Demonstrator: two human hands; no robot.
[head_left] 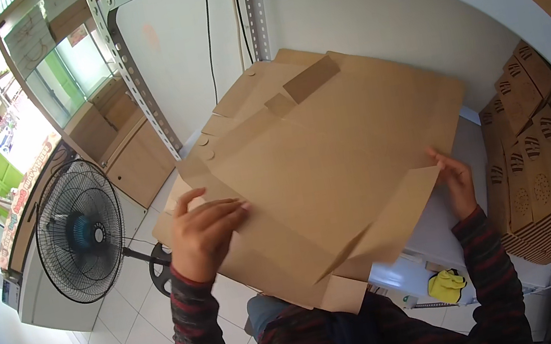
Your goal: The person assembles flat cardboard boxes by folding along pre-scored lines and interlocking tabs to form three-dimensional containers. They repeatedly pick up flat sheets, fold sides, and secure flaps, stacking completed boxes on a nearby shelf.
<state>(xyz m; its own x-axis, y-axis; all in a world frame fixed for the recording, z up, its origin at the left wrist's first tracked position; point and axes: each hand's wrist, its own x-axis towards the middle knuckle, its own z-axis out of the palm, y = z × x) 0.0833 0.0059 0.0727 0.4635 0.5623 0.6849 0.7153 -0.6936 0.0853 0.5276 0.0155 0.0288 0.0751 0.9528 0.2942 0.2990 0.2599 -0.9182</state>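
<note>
A flat brown cardboard box blank (329, 141), with creases, cut flaps and slots, lies before me on top of more cardboard sheets (248, 93). My left hand (204, 233) is at its left edge, fingers stretched out over the surface and the thumb raised; whether the fingertips press on it I cannot tell. At the right edge my right hand (457, 178) pinches the blank's side flap (410, 211) between thumb and fingers. That flap is bent up along its crease, and a smaller tab stands tilted near the front corner.
Stacked folded cartons with dark printed marks (533, 165) stand on the right. A black standing fan (85, 233) is at the left, before a glass-fronted cabinet (87, 94). Grey metal shelf posts (141, 85) frame the work surface. A yellow cloth (446, 285) lies near my right forearm.
</note>
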